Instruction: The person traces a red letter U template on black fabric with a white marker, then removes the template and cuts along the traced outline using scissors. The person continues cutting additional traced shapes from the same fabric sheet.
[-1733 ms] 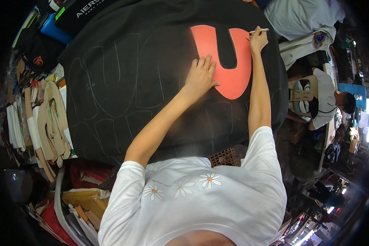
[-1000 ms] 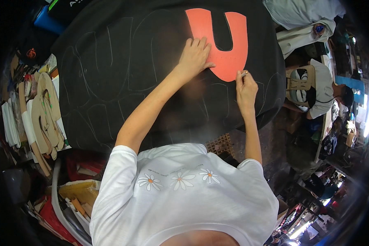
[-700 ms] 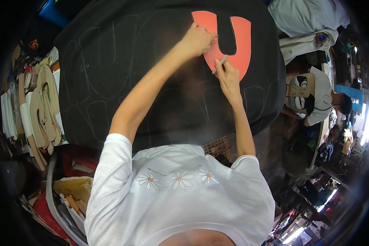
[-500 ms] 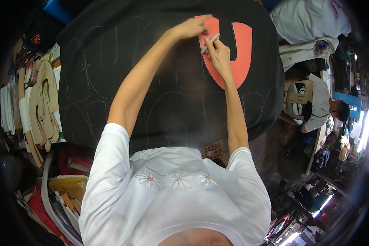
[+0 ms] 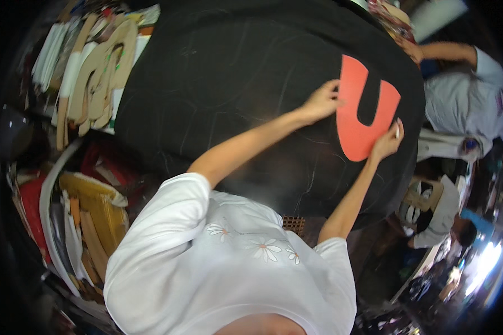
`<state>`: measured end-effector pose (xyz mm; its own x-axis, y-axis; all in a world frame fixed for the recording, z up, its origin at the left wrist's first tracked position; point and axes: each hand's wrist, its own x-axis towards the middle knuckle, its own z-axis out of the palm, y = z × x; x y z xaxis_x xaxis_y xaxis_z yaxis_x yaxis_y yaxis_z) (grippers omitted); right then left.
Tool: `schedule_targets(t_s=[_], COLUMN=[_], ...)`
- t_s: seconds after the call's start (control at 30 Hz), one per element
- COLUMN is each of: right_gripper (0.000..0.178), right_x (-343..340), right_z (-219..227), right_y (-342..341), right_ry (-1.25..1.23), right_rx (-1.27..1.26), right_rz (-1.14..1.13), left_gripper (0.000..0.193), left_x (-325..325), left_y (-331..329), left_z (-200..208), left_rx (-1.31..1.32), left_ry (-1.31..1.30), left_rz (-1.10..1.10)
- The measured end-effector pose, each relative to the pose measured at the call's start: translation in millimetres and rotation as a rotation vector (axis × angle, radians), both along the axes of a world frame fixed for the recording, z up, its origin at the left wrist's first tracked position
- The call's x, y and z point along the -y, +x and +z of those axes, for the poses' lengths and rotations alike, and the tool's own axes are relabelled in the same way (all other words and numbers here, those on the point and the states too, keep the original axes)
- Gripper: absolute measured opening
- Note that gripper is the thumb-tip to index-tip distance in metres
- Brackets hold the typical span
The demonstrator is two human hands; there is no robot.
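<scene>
Head view: coral U-shaped template (image 5: pixel 352 131) over the right part of the black cloth (image 5: pixel 223 84), between both hands.
Left hand (image 5: pixel 322 102) grip: fingers bent and slightly spread, touching the template's left edge; whether they pinch it cannot be told.
Right hand (image 5: pixel 387 145) grip: pinching a white marking stick (image 5: pixel 397 132), the hand overlapping the template's right edge.
Yellow container (image 5: pixel 107 207): at lower left, tan and orange strips (image 5: pixel 92 239) leaning inside.

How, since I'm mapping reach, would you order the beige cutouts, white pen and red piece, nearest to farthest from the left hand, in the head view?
1. Red piece: right of the left hand.
2. White pen: in the right hand.
3. Beige cutouts: far left.
</scene>
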<state>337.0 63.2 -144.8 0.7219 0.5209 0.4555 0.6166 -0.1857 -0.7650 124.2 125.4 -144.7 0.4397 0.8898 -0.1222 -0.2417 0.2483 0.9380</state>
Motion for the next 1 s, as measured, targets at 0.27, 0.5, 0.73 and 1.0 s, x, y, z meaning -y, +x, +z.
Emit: schedule_targets(t_s=[0.27,0.5,0.73,1.0], right_gripper=[0.03,0.02,0.027,0.028], right_x=[18.4,23.6,-8.0,-10.7], right_z=[-23.6,-26.1,-15.2,-16.6], right_y=[-26.4,-81.6,-125.9,-124.2], right_ry=[0.187,0.128,-0.054,-0.163], right_rx=[-0.174,-0.428,-0.257,-0.031], right_rz=[0.302,0.395,0.52,0.424], left_gripper=[0.046,0.031,0.036,0.04], left_x=[-8.5,6.0,33.1,38.9], left_y=[7.8,-128.8,-273.7,-273.7], left_z=[10.7,0.4,-35.1,-29.4], left_rx=[0.15,-0.492,-0.704,-0.659], left_ry=[-0.21,0.259,0.402,0.306], left_rz=[-0.084,0.109,0.702,0.729])
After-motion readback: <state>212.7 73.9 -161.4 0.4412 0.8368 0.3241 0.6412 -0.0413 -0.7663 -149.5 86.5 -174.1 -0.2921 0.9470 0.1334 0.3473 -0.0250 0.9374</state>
